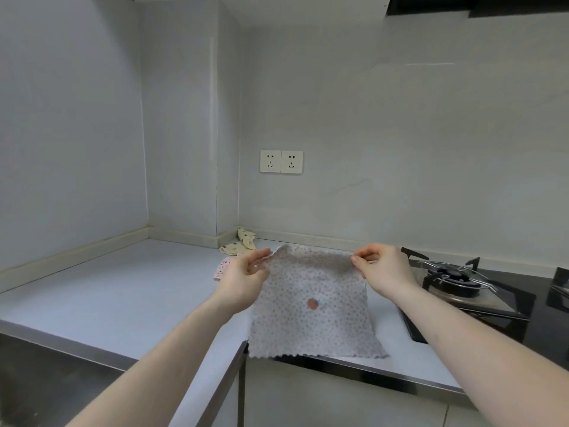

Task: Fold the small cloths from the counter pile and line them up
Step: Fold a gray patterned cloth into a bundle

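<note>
Both hands hold up a grey dotted cloth by its two upper corners over the near edge of the pale counter. The left hand pinches the upper left corner between thumb and curled fingers, and the right hand pinches the upper right corner the same way. The cloth hangs open and nearly flat, with a small orange and blue mark near its middle and a scalloped lower edge at the counter's front rim. Farther back, in the corner, lie a cream patterned cloth and, just nearer, a pink cloth partly hidden behind the left hand. A gas stove sits to the right. Two wall sockets are on the far wall.
</note>
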{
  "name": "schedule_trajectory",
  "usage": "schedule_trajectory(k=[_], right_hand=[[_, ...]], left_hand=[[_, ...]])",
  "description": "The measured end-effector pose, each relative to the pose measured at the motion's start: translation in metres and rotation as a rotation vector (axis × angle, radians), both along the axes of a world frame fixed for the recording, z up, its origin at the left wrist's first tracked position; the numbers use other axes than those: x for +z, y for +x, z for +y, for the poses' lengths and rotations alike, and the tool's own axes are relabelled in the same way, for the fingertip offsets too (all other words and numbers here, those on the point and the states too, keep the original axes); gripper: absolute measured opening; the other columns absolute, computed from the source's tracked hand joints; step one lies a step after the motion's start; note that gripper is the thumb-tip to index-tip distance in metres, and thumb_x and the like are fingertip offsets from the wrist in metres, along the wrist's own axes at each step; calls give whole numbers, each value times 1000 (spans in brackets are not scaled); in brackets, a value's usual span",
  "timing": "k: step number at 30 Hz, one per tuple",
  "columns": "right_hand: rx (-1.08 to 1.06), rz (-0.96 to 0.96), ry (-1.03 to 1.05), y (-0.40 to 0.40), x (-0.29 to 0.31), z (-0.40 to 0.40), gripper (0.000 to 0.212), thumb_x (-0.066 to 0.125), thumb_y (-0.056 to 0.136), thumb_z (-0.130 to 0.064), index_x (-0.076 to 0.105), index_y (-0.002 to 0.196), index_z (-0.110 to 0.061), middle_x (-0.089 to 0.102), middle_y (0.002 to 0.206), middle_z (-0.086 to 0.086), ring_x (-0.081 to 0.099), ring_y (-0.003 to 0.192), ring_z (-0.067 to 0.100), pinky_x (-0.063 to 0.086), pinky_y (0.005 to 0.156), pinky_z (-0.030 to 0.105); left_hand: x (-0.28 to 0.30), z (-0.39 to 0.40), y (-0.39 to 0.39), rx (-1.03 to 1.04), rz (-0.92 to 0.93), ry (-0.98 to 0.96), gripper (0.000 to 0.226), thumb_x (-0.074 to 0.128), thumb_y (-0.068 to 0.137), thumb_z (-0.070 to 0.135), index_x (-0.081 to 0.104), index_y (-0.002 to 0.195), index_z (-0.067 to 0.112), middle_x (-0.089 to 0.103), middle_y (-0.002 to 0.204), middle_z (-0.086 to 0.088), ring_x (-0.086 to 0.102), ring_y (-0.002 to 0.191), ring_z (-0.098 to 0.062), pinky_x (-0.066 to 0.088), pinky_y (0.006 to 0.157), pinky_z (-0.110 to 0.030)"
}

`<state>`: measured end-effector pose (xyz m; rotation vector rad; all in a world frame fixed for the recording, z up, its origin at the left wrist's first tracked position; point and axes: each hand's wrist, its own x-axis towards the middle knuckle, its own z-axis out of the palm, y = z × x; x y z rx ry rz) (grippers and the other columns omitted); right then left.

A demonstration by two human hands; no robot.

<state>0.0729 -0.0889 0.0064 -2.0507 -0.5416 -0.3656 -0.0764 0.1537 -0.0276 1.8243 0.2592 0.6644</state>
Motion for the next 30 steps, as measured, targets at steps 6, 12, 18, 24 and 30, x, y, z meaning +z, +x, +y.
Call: schedule_trajectory(k=[6,12,18,24,30], right_hand=[[11,-74,6,3,-17,-3,18,76,90,-17,72,78,-29,74,79,-10,71,81,7,51,78,21],[67,-120,-132,-1,-37,-22,14,71,93,-16,73,85,-27,73,86,-15,69,87,0,50,80,17],[156,-79,-305,-17,-56,-48,15,68,91,-21,69,81,-32,73,90,-18,69,89,0,58,88,31],[190,-62,-365,-33,-65,-65,10,65,89,-27,70,84,-34,71,98,-19,66,98,0,56,94,33],[224,-118,-462,-47,-66,-70,11,65,89,-27,67,80,-33,68,98,-21,61,99,-3,52,96,30]], left_hand=[[-5,-4,3,-46,25,20,45,56,101,4,59,140,25,61,133,12,53,127,-3,41,98,-17],[-13,-1,3,92,51,94,15,65,97,24,78,106,27,75,105,12,65,102,1,44,78,-12],[-17,-4,-7,131,112,271,24,68,91,31,80,72,23,76,75,5,71,81,-13,52,70,-25],[-28,-14,-14,69,218,354,32,68,89,35,77,64,17,74,68,-3,70,70,-18,59,72,-35],[-38,-18,-19,59,263,375,35,66,88,35,72,63,10,64,52,2,54,49,-8,50,59,-29]])
